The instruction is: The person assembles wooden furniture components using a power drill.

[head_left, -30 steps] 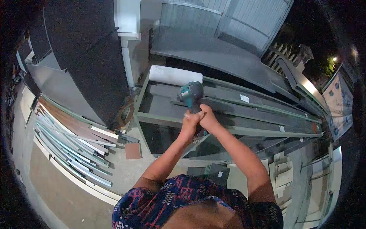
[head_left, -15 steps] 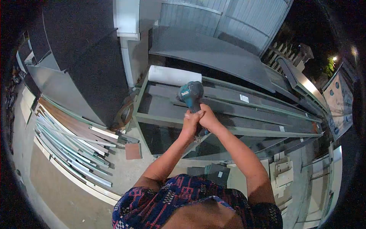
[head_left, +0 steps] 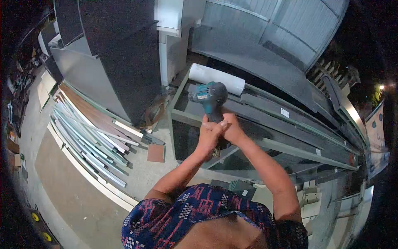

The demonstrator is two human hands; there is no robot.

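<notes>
Both my hands are wrapped around the handle of a teal and black cordless drill (head_left: 212, 101), held out in front of me at arm's length. My left hand (head_left: 208, 135) is closed on the lower grip. My right hand (head_left: 233, 128) closes on the same grip from the other side, and the two meet there. The drill's body lies across the view, its dark nose toward the left. Whether a bit is fitted cannot be made out. Below and behind the drill stands a frame of long green-grey rails (head_left: 286, 145) with dark panels.
A white roll (head_left: 217, 78) lies on the frame's far left corner. At left, long metal and wood strips (head_left: 89, 133) are piled on the floor near a reddish square tile (head_left: 156, 153). Tall dark panels (head_left: 120, 54) stand behind them. Corrugated sheeting (head_left: 286, 29) rises at the back.
The view has turned left, so the surroundings appear farther right. The drill has swung so its nose lies more to the left. Both hands keep their hold on its handle.
</notes>
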